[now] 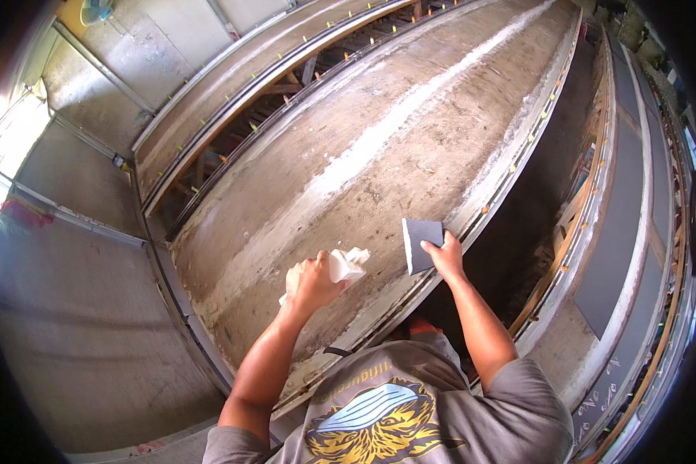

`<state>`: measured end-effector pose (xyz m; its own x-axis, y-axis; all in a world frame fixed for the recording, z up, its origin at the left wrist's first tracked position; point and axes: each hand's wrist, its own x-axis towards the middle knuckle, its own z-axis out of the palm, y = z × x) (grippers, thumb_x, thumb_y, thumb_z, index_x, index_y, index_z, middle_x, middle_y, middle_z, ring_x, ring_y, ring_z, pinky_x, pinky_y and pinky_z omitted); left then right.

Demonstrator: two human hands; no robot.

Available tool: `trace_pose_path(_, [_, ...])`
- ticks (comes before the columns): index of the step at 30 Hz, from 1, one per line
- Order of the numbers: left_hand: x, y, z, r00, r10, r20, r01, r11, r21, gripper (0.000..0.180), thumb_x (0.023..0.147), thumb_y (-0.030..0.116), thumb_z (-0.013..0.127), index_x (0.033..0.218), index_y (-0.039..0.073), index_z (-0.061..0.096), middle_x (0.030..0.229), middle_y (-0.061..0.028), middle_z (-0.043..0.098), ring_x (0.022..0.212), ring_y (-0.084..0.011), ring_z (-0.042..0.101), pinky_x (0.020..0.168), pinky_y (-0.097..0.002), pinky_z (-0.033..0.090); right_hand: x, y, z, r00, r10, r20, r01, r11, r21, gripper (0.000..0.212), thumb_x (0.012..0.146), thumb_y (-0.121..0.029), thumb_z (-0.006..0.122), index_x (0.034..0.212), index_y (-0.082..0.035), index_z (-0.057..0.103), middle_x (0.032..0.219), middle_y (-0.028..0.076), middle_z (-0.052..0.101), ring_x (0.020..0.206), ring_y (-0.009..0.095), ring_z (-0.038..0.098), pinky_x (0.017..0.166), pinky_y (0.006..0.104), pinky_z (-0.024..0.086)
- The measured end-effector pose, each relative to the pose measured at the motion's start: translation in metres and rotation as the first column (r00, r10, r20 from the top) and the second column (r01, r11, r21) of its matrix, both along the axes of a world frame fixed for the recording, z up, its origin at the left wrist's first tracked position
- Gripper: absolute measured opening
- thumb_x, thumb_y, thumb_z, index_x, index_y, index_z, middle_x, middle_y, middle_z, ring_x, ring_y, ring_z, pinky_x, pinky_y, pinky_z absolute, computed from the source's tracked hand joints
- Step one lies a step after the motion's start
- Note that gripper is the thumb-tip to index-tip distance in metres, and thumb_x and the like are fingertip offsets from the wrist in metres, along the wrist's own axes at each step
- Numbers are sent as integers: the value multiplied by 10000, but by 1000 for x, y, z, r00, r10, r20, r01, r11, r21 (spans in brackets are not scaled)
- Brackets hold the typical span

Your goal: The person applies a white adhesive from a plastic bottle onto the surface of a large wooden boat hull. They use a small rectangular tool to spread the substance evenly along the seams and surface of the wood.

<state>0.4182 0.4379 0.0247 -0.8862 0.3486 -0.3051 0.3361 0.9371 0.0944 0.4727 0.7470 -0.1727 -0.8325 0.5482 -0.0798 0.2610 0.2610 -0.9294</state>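
Our left grip (311, 281) is clamped on a crumpled white wad (351, 264); our right grip (445, 254) pinches a flat grey pad (421, 232) over the long brown table (402, 174).

Pad (421, 232), dark grey with a pale edge (407, 249); wad (346, 266), off-white. Long table (425, 166), mottled brown, marked by a chalky white streak (367, 151). Shirt (487, 417), grey-brown, with a yellow, black and light-blue print (383, 425).

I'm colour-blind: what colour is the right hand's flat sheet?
The sheet is grey, pale-edged: head view shows it.
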Motion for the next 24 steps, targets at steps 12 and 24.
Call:
trace_pose_path(12, [-22,49,-7,992,-110,53,115,988,-104,640,736,490,849,1161,55,650,923,-181,751,874,-370,747,778,-480,589,-3,9,19,999,43,-5,-43,991,-129,343,791,-130,854,1062,23,710,998,172,772,929,282,757,834,381,576])
trace_pose_path(24, [-43,47,-16,990,-128,64,139,969,-206,600,731,461,869,1120,45,678,940,-179,754,887,-356,754,776,-473,597,0,9,26,997,71,1,-70,989,-127,347,804,-134,846,1075,30,704,1003,176,771,943,279,756,840,386,574])
